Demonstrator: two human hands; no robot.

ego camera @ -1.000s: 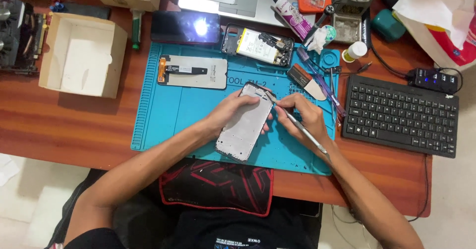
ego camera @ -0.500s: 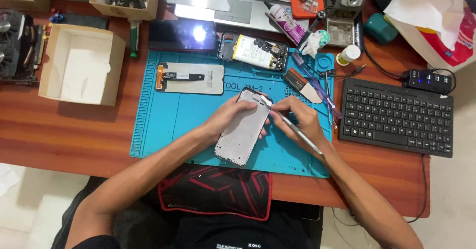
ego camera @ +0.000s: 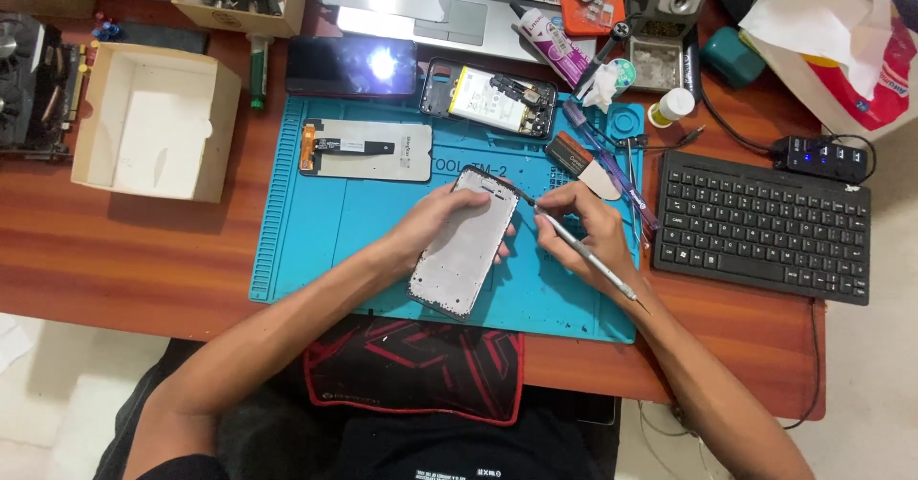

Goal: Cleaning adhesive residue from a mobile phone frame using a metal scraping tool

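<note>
At centre frame, on a blue work mat, the left hand curls around the edge of a grey phone frame, steadying it. Just right, the right hand pinches a slim metal tool, tip at the frame's upper edge. Prying appears under way; a light, controlled stroke seems called for.

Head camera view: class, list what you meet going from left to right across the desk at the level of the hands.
Open cardboard box → blue work mat → left hand → phone frame → right hand with a slim metal tool → black keyboard.
</note>
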